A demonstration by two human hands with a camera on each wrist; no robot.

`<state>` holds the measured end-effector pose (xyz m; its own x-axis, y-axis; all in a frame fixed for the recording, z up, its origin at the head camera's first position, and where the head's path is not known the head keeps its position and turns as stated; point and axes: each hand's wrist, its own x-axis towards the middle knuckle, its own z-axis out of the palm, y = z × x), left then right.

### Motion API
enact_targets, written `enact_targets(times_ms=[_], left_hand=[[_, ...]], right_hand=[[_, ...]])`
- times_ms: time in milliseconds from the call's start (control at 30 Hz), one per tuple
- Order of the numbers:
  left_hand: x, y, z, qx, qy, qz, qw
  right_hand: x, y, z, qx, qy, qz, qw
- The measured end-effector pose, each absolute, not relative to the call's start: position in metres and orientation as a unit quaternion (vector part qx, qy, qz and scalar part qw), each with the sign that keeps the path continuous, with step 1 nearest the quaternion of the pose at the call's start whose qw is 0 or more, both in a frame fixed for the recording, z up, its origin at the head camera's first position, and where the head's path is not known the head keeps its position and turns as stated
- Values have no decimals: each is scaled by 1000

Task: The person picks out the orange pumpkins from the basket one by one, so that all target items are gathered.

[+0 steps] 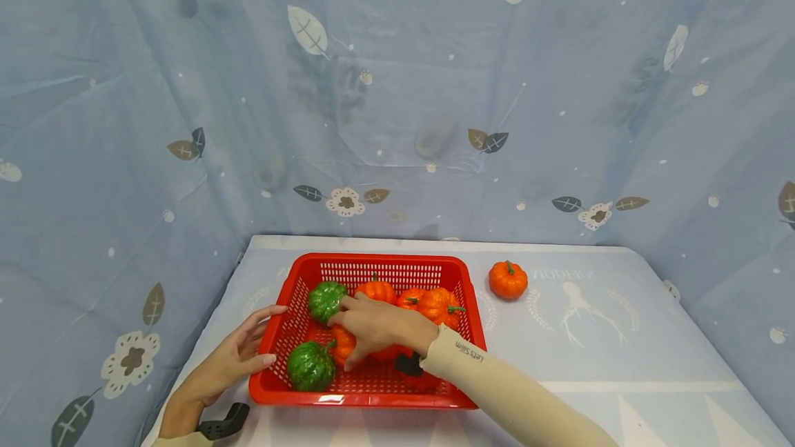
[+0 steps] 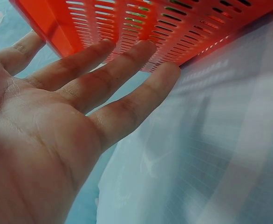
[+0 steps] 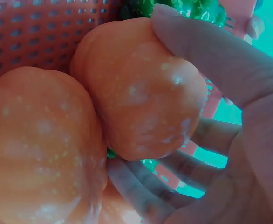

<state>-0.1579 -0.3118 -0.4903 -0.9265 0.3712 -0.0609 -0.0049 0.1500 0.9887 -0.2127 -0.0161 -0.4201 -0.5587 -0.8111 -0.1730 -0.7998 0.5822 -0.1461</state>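
A red plastic basket (image 1: 366, 399) with slotted walls stands on the table. My right hand (image 1: 384, 326) reaches into it, fingers and thumb curled around a small orange pumpkin (image 3: 136, 88); the hand hides most of it in the head view. Beside it, another orange pumpkin (image 3: 38, 144) fills the left of the right wrist view. Two green pumpkins lie at the basket's left, a front one (image 1: 310, 367) and a back one (image 1: 326, 302). At the basket's left wall is my left hand (image 1: 228, 359), its fingers extended against the outside in the left wrist view (image 2: 48, 126).
Toward the back of the basket sits an orange pumpkin (image 1: 376, 288), with more orange ones (image 1: 439, 303) on the right. One orange pumpkin (image 1: 508, 280) rests on the table (image 1: 596, 364) right of the basket. A patterned blue curtain (image 1: 397, 102) hangs behind the table.
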Motion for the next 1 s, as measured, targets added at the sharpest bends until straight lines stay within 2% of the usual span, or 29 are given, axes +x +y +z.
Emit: enact_targets(times_ms=[200, 367, 1000], left_hand=[[-159, -311, -490, 124, 746, 638, 147], [-158, -310, -489, 141, 741, 640, 145], [-157, -311, -488, 108, 752, 634, 147]], right_hand=[[-214, -11, -417, -464, 880, -49, 87], [-214, -6, -413, -450, 885, -87, 87], [-220, 30, -390, -423, 881, -201, 68]])
